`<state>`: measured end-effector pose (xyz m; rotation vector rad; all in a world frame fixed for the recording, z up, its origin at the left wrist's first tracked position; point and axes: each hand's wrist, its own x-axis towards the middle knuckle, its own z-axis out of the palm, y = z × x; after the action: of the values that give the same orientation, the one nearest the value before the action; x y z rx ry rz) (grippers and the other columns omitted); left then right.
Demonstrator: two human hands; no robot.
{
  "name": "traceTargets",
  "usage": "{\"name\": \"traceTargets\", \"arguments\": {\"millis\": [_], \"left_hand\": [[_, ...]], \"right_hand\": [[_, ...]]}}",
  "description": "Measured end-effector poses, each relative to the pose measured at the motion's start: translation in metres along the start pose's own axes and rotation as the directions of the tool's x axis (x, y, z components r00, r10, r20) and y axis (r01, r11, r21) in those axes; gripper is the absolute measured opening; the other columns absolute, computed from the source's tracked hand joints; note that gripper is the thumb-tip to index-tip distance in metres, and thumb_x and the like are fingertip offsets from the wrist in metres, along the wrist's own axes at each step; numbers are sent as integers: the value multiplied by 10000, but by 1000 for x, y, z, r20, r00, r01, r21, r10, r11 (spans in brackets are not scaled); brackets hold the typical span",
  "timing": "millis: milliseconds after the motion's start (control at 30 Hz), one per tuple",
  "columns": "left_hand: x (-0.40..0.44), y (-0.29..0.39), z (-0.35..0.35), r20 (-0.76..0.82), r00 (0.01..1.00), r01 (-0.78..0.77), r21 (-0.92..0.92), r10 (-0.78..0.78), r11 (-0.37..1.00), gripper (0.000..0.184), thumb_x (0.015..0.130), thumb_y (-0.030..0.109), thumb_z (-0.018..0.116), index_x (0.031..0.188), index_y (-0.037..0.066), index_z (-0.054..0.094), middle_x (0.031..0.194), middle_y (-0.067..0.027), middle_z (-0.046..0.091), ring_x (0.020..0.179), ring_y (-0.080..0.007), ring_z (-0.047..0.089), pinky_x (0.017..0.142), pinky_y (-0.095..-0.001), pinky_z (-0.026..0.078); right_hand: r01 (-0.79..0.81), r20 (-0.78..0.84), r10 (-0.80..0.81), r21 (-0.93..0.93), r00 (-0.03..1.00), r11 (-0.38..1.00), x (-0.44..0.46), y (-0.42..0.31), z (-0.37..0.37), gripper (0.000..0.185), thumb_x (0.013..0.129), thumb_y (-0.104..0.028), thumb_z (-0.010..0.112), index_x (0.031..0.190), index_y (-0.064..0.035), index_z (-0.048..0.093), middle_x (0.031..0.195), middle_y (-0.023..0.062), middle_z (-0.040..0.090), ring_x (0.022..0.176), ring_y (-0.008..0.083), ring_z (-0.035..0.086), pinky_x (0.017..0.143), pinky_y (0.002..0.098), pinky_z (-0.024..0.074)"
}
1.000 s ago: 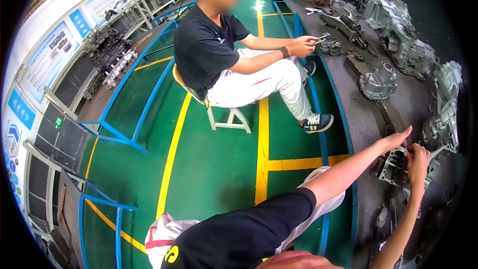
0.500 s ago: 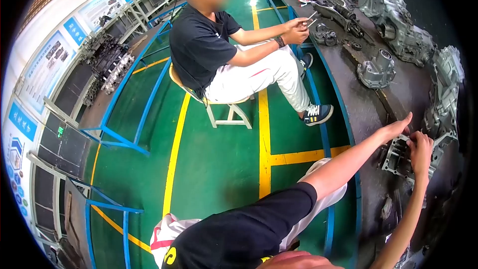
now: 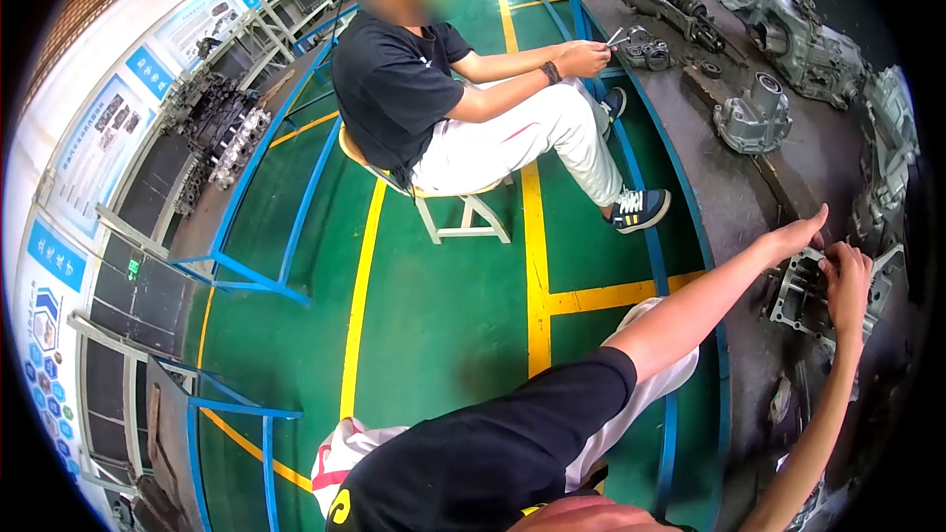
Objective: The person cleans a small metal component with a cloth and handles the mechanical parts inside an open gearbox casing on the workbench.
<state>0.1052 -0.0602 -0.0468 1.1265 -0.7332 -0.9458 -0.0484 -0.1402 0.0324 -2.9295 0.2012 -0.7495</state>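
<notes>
A grey cast-metal housing [image 3: 796, 303] with open cavities and a flanged edge lies on the workbench. At its upper edge is my left hand [image 3: 800, 234], thumb stretched upward and apart; its other fingers are partly hidden. My right hand [image 3: 847, 281] is over the housing with its fingers curled together. Whatever sits between those fingertips is too small or hidden to make out. The hands are close together, almost touching.
Along the dark bench [image 3: 724, 197] stand a round-necked metal housing [image 3: 754, 116], a large gearbox casing [image 3: 778, 25] and other castings. A person [image 3: 399, 89] in a black shirt sits on a chair [image 3: 463, 217], holding a thin metal tool. Blue rails edge the bench.
The view has shifted slightly, so the bench sits a little differently in frame. Both my hands stay at the housing. The seated person's hands have come closer together and lower.
</notes>
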Motion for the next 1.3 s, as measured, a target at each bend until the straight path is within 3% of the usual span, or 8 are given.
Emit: {"name": "traceTargets", "arguments": {"millis": [433,500,600,700,1000,1067,1167,1300], "left_hand": [[4,-4,2,20,998,-53,-39,54,998,819,950,763,262,894,37,636,879,-73,594,863,-174,538,830,-320,430],[24,-23,1,-90,968,-224,109,234,968,831,962,745,268,836,23,661,880,-96,634,882,-195,562,860,-341,438],[14,-17,-12,25,990,-141,347,141,927,738,1012,629,328,972,35,764,1066,-115,694,1052,-207,592,965,-350,421],[-3,7,-3,114,993,-4,37,0,999,776,1002,670,277,1126,26,692,1110,-105,682,1064,-209,615,989,-363,448],[-2,-2,-18,58,998,-2,3,2,1000,642,1024,574,402,1124,-12,645,1101,-108,664,1055,-210,597,976,-356,439],[-11,-3,-17,45,932,-340,460,361,820,496,998,451,562,1119,-21,655,1094,-102,675,1045,-204,611,949,-348,459],[-33,23,7,175,893,-430,607,415,668,383,960,320,658,1140,-18,661,1097,-85,688,1017,-159,610,922,-296,460],[-34,21,24,123,839,-425,756,531,497,318,847,248,747,1030,-7,692,984,-153,703,913,-268,673,839,-369,517]], "right_hand": [[13,-22,-13,-16,1000,1000,0,-5,-3,148,818,-60,669,939,-24,592,921,128,607,943,345,527,889,423,394],[49,-31,-50,-18,998,999,-1,2,2,168,808,-61,673,951,-21,595,918,135,607,926,351,540,890,429,397],[69,-28,-71,-63,997,996,0,-15,-9,146,800,-83,664,915,-25,594,905,153,620,921,367,566,841,455,420],[92,-79,-100,-102,992,991,-2,-9,-6,123,800,-143,685,879,-62,637,881,116,656,945,321,614,884,440,433],[236,-348,-317,-255,882,938,-37,-58,-118,112,843,-166,657,864,-60,631,854,56,621,854,239,610,840,369,458],[248,-353,-324,-244,878,938,-69,-76,-163,122,813,-136,679,881,-43,639,869,55,624,831,243,604,795,365,470],[223,-269,-297,-273,916,936,-132,-92,-201,156,764,-119,715,849,-21,628,889,75,622,797,255,595,742,373,484],[211,-110,-240,-228,964,951,-222,-109,-210,200,699,-75,742,858,-8,641,921,103,647,805,234,622,719,388,499]]}}
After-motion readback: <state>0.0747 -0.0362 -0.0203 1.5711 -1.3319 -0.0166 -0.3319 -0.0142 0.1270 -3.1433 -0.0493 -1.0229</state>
